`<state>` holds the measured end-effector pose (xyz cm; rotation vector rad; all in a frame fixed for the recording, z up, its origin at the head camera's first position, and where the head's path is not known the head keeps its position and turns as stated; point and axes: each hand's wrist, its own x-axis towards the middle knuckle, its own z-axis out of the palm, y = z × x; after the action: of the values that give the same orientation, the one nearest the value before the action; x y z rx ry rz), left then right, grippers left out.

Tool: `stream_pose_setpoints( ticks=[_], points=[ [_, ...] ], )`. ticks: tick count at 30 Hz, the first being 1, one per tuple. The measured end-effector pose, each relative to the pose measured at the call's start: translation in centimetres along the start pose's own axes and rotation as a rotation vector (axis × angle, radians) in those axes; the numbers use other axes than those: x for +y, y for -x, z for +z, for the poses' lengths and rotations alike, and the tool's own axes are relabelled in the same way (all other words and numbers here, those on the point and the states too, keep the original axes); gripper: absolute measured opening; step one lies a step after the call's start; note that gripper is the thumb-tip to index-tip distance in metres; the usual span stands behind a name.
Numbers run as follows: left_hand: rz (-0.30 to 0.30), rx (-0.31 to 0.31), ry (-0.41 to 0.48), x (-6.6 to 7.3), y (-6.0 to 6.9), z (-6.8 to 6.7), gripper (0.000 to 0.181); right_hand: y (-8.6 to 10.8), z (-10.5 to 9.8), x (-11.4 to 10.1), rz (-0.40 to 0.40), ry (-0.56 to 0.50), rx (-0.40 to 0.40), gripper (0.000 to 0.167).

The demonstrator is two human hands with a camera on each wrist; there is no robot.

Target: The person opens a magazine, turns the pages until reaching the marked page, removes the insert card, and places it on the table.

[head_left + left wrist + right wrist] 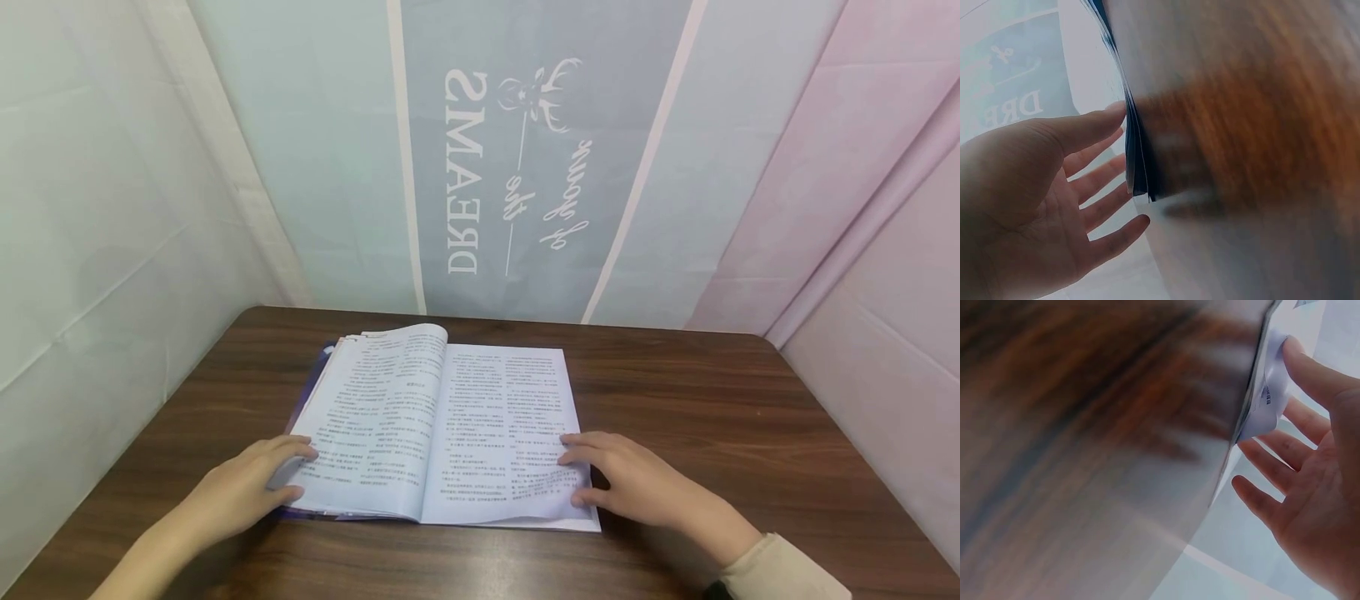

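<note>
An open magazine [495, 433] with printed text on both pages lies on the table, its left pages bulging near the spine. My left hand [251, 483] rests at the lower left edge, fingertips on the page; in the left wrist view the left hand [1054, 187] has its thumb at the stacked page edges [1138, 156], fingers spread. At the lower right edge, the fingertips of my right hand [645, 483] touch the right page. In the right wrist view the right hand [1316, 469] has its thumb on a slightly curled page [1266, 406], fingers loosely extended.
The dark wood table [720, 417] extends around the magazine. Behind it hangs a blue-grey cloth [540, 167] with mirrored lettering and a deer head. Pale cloth walls [97, 208] stand at left and right.
</note>
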<state>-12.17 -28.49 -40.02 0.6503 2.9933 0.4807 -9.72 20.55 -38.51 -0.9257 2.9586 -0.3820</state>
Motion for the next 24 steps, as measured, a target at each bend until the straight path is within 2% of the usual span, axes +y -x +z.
stream_pose_setpoints(
  ticks=[6,11,18,24],
  points=[
    [0.021,0.013,-0.009,0.1,-0.3,0.0,0.044,-0.6,-0.5,-0.4,0.014,-0.026,0.023,0.036],
    [0.055,0.069,0.004,1.2,-1.1,-0.3,0.042,-1.4,-1.1,-0.9,0.01,-0.032,0.101,0.03],
    [0.157,0.15,0.061,4.9,-2.9,-0.2,0.035,-2.9,-1.8,-1.8,0.013,-0.011,0.24,0.031],
    [0.202,0.136,0.127,8.4,-4.5,0.1,0.034,-4.3,-2.7,-3.3,-0.007,-0.028,0.348,0.032]
  ],
)
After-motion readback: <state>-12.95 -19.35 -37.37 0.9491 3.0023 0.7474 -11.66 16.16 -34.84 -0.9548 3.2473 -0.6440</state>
